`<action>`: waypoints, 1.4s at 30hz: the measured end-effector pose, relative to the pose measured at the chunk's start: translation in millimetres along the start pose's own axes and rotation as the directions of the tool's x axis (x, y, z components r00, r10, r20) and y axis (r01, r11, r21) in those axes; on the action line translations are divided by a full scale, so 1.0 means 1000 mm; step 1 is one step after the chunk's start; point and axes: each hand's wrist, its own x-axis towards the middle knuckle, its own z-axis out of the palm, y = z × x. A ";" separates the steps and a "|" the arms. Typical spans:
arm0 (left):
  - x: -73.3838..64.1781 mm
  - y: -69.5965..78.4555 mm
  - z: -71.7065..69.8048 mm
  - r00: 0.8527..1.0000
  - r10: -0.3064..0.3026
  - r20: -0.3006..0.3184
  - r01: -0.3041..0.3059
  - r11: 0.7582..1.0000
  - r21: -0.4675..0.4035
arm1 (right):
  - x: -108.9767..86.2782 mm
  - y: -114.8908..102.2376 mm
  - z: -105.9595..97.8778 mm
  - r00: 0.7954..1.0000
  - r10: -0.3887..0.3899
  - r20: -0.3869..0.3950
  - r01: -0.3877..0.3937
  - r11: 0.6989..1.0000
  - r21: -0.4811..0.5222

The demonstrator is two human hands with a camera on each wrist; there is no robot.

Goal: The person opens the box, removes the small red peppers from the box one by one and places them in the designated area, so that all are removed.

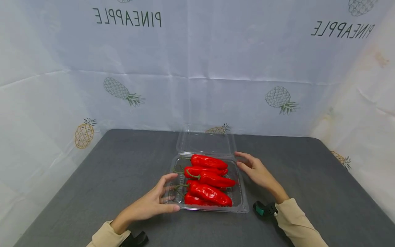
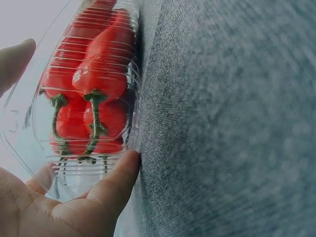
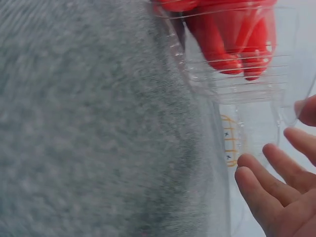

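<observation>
A clear plastic clamshell container (image 1: 243,199) lies on the dark table, its lid (image 1: 206,143) folded back on the far side. Inside are several glossy red peppers (image 1: 210,192) with green stems pointing left. My left hand (image 1: 146,204) is at the container's left side, fingers spread along the wall and thumb by the front left corner. In the left wrist view a fingertip rests low by the container's base, near the pepper stems (image 2: 95,126). Beside the far right corner, close to the lid's hinge, is my right hand (image 1: 259,173), fingers loosely extended with nothing held.
The grey table (image 1: 129,161) reaches back to a white cloth (image 1: 210,103) printed with pineapples, and cloth also hangs at both sides. A dark band with a device (image 1: 264,208) is on the right wrist, and another device (image 1: 135,239) is on the left.
</observation>
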 end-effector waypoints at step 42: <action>-0.001 0.002 0.000 1.000 -0.022 0.003 0.022 1.000 -0.009 | -0.011 -0.054 0.016 0.984 -0.101 0.145 0.112 0.991 -0.074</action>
